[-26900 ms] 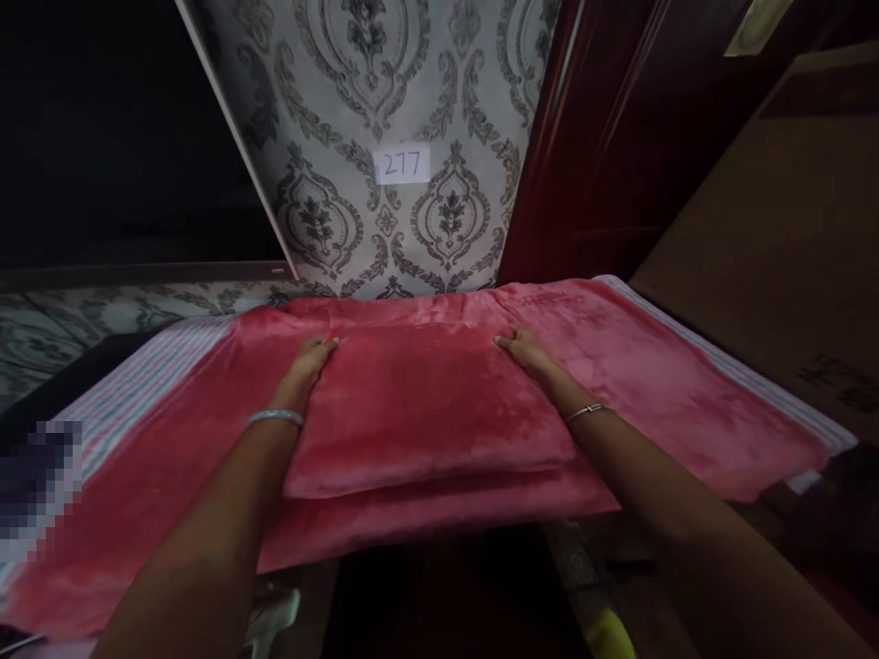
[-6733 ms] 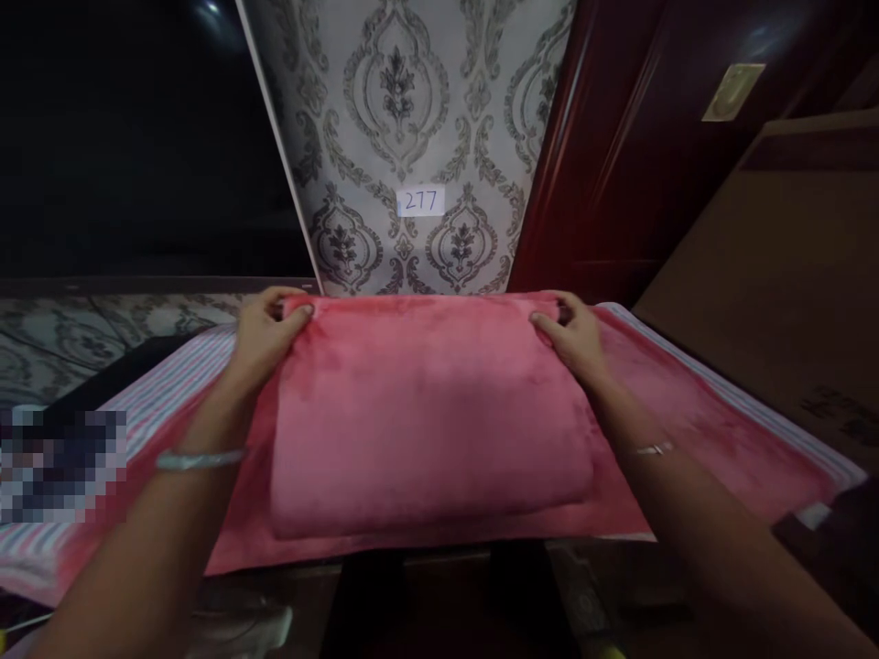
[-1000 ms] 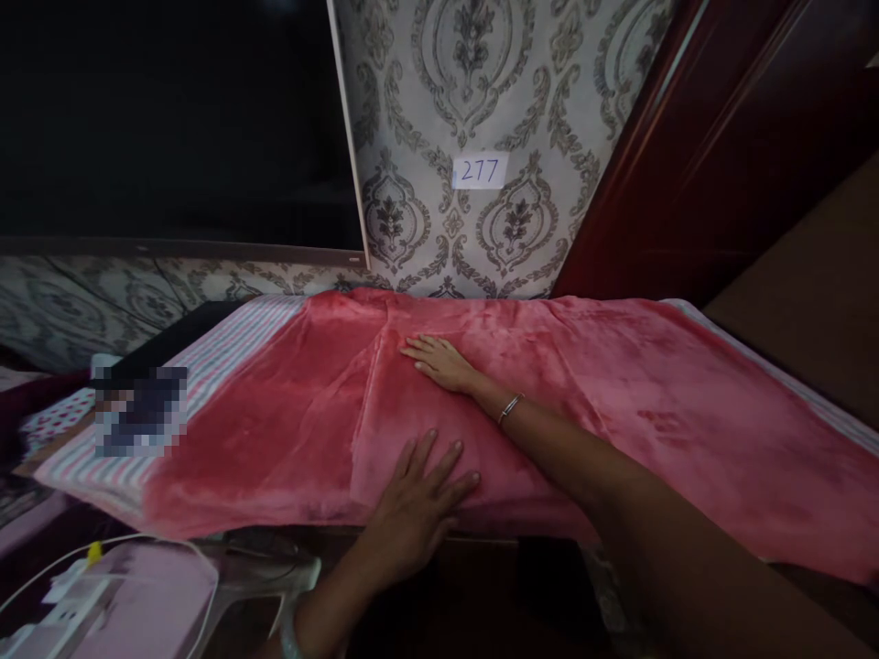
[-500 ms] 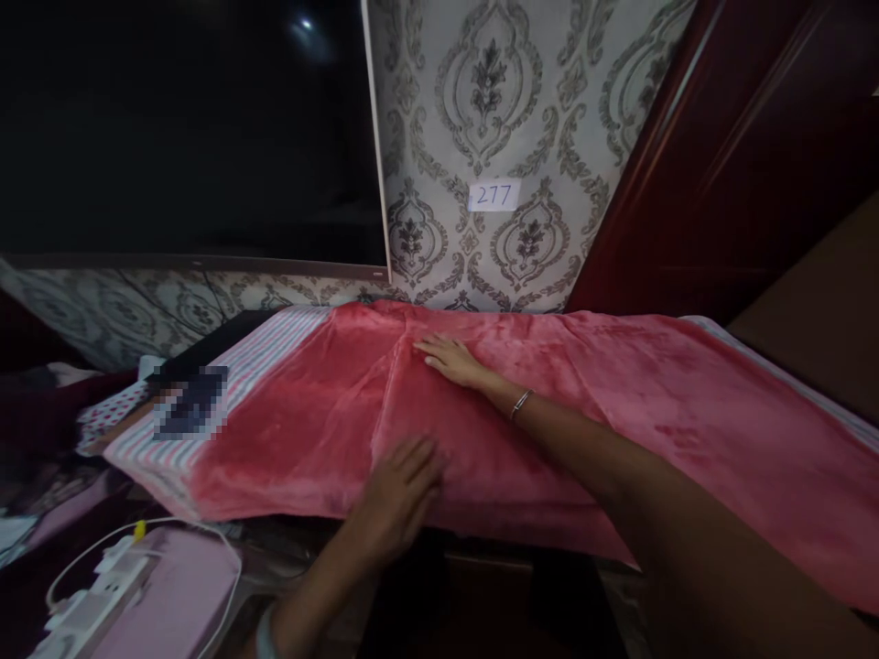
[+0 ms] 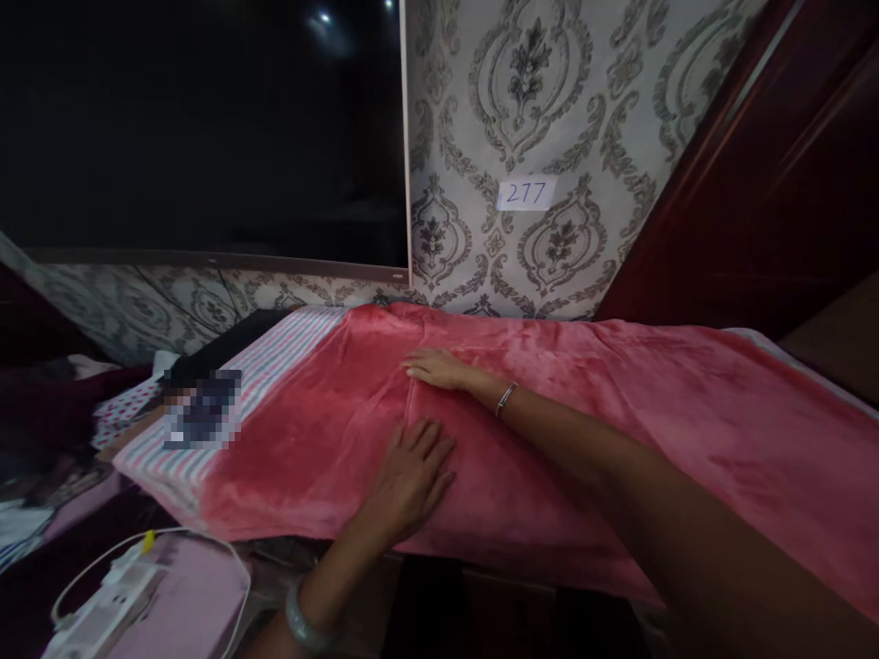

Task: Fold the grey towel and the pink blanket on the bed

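Observation:
A plush red blanket (image 5: pixel 618 430) lies spread over a board covered with striped cloth (image 5: pixel 275 352). A fold edge runs down the blanket near its left part. My left hand (image 5: pixel 412 471) rests flat on the blanket by its near edge, fingers spread and open. My right hand (image 5: pixel 439 368) lies flat further back on the same fold, fingers stretched out to the left. Each wrist wears a bangle. Neither hand holds anything.
A patterned wall with a paper label reading 277 (image 5: pixel 526 193) stands behind. A dark screen (image 5: pixel 199 128) fills the upper left, a dark red door (image 5: pixel 755 183) the right. A white power strip with cable (image 5: pixel 103 604) lies on a pink surface at lower left.
Earlier the blanket was folded into a small pad; now it lies spread wide. In the last second my left hand slid along the near fold and my view turned left.

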Action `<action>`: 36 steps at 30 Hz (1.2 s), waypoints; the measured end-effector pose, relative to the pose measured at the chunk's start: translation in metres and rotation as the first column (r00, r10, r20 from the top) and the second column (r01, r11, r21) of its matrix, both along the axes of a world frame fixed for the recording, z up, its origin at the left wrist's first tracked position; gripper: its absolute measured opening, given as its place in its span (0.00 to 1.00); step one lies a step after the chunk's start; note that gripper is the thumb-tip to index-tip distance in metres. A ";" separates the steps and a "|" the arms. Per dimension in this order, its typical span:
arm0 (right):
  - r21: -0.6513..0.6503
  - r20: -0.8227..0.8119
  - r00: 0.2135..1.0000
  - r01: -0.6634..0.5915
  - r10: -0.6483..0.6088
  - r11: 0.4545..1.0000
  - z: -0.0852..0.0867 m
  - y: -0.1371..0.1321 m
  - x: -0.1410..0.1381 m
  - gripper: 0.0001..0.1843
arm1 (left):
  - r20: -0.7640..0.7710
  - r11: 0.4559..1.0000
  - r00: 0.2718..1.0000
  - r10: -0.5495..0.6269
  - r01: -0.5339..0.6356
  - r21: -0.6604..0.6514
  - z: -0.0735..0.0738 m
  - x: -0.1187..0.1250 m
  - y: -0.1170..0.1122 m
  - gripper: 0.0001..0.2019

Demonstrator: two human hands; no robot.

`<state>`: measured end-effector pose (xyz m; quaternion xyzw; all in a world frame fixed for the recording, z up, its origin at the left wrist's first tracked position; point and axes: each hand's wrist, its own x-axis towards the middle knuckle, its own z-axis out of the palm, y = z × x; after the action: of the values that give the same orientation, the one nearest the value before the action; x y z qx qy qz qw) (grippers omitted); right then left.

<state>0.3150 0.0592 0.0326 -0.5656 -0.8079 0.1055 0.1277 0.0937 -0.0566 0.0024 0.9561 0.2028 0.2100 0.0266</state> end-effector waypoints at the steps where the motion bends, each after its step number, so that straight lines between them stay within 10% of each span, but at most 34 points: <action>1: 0.006 -0.010 1.000 -0.001 0.001 1.000 0.000 0.002 0.005 0.26 | 0.006 1.000 1.000 -0.004 0.004 -0.001 0.003 0.002 0.000 0.22; 9: 0.004 0.001 1.000 0.009 -0.009 1.000 -0.021 0.010 0.020 0.26 | -0.024 0.997 0.999 0.030 -0.032 -0.073 -0.010 0.026 0.001 0.33; 36: -0.002 -0.029 0.998 0.047 -0.047 0.999 -0.020 0.005 0.015 0.28 | 0.108 0.991 0.988 0.111 -0.118 0.063 -0.051 -0.013 -0.051 0.38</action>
<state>0.3302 0.0641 0.0123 -0.5828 -0.7924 0.1111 0.1417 0.0808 -0.1079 -0.0486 0.9309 0.2484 0.2677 -0.0079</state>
